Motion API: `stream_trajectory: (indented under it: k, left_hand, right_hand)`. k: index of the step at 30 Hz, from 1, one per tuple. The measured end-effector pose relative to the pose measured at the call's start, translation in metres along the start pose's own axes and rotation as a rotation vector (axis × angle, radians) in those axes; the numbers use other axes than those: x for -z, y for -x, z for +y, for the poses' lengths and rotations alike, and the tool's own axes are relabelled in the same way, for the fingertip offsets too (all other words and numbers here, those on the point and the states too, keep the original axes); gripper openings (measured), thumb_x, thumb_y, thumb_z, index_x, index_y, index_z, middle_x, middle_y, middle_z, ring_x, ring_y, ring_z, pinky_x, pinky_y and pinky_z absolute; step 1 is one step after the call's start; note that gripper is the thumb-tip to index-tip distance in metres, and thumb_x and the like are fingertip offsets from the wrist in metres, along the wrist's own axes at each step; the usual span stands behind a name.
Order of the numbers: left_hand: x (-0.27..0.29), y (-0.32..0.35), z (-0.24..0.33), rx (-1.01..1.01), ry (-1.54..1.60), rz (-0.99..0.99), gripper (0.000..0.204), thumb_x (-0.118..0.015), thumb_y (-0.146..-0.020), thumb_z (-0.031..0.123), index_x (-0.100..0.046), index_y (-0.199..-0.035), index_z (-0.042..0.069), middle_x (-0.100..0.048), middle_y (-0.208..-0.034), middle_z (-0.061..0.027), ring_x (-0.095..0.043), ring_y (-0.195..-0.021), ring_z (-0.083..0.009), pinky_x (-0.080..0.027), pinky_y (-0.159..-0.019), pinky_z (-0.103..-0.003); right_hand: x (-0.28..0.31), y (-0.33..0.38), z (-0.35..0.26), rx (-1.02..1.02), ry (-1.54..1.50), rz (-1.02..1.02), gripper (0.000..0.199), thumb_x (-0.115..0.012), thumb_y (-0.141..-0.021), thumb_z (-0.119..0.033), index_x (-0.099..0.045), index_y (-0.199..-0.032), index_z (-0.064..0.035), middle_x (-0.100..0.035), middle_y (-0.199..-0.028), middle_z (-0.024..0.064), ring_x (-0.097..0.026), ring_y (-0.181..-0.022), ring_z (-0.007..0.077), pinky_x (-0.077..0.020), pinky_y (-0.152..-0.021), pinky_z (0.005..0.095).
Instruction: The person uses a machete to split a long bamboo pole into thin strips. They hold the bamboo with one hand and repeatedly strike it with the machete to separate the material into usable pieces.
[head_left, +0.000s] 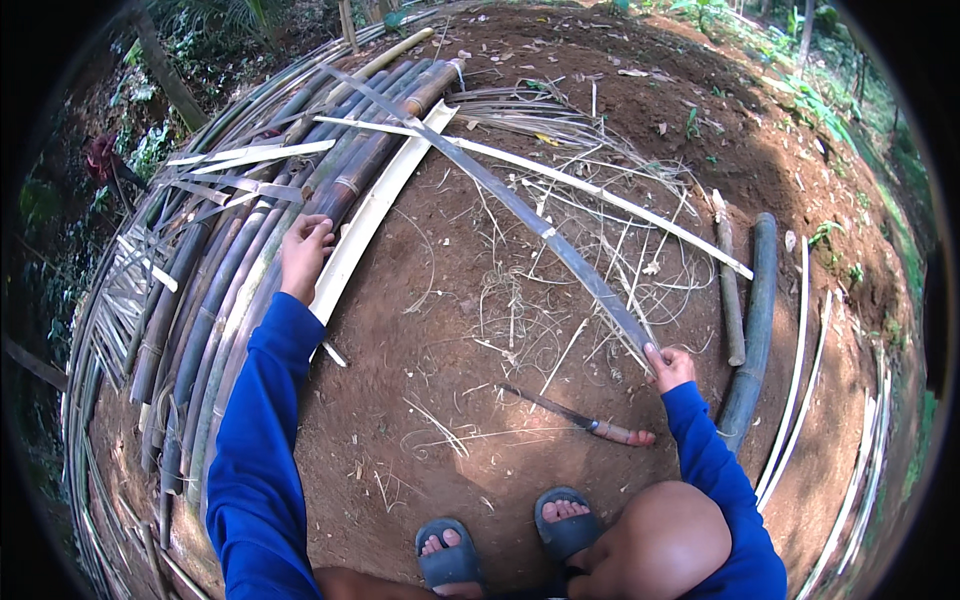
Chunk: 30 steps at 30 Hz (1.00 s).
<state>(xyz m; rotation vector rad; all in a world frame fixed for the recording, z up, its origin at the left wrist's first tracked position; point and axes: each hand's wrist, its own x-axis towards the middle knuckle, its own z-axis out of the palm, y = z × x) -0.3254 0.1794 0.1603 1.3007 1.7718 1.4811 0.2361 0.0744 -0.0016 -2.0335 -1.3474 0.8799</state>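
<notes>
One bamboo strip (520,210) runs up-left from right hand's (668,366) grip.

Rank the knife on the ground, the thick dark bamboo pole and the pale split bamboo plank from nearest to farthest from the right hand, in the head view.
From the right hand:
1. Knife, on the dirt just below and to its left.
2. Thick dark bamboo pole, lying to its right; somewhat farther than the knife.
3. Pale split bamboo plank, far across to the left, beside the left hand.

Bare brown earth (420,420) carries stacked bamboo poles (230,290), split strips (600,200), dry shavings (530,310) and a knife (575,415).
</notes>
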Motion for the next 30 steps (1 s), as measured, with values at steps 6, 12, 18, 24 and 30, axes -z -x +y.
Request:
stream_trajectory:
  k: [6,12,18,24,30]
  left_hand:
    - [-0.005,0.004,0.035,0.071,0.333,-0.063,0.054,-0.052,-0.095,0.04,-0.045,-0.128,-0.002,-0.055,-0.122,-0.0196,-0.054,-0.113,-0.024,-0.045,-0.093,-0.037]
    - [-0.009,0.019,0.095,-0.04,0.985,-0.194,0.087,-0.026,-0.093,0.067,-0.024,-0.141,-0.005,-0.034,-0.14,-0.0317,-0.035,-0.133,-0.0403,-0.035,-0.105,-0.058]
    - [0.023,0.05,0.106,-0.102,0.929,-0.23,0.033,-0.045,-0.1,0.023,-0.038,-0.125,0.003,-0.052,-0.125,-0.0245,-0.057,-0.113,-0.0388,-0.052,-0.091,-0.055]
    - [0.03,0.093,0.102,-0.096,0.909,-0.235,0.027,-0.055,-0.095,0.018,-0.047,-0.118,0.006,-0.058,-0.119,-0.0226,-0.062,-0.105,-0.0373,-0.056,-0.086,-0.051]
    - [0.014,0.138,0.116,-0.195,0.94,-0.263,0.026,-0.058,-0.094,0.022,-0.049,-0.118,0.013,-0.06,-0.121,-0.0132,-0.065,-0.101,-0.0323,-0.059,-0.058,-0.026]
  right_hand:
    - [-0.025,0.006,0.019,0.525,-0.255,0.006,0.027,-0.071,-0.084,-0.024,-0.065,-0.07,-0.0008,-0.059,-0.07,0.0046,-0.057,-0.066,0.013,-0.0442,-0.06,0.0279]
    - [-0.04,0.011,0.009,0.711,-0.367,-0.03,0.029,-0.076,-0.077,-0.021,-0.058,-0.068,0.0006,-0.05,-0.087,0.008,-0.05,-0.081,0.0176,-0.0407,-0.073,0.0307]
    - [-0.051,-0.041,0.009,0.856,-0.193,0.057,0.035,-0.074,-0.077,-0.024,-0.05,-0.067,-0.0001,-0.047,-0.084,0.0104,-0.045,-0.081,0.0245,-0.0384,-0.075,0.0352]
    - [-0.002,-0.057,-0.082,0.952,0.145,0.242,0.042,-0.074,-0.076,-0.02,-0.058,-0.11,-0.0045,-0.05,-0.118,0.016,-0.048,-0.111,0.0346,-0.0372,-0.098,0.0435]
    - [0.011,0.036,-0.293,1.415,0.05,0.089,0.031,-0.069,-0.08,-0.009,-0.058,-0.109,-0.0029,-0.052,-0.12,0.0175,-0.053,-0.109,0.0307,-0.0399,-0.098,0.0392]
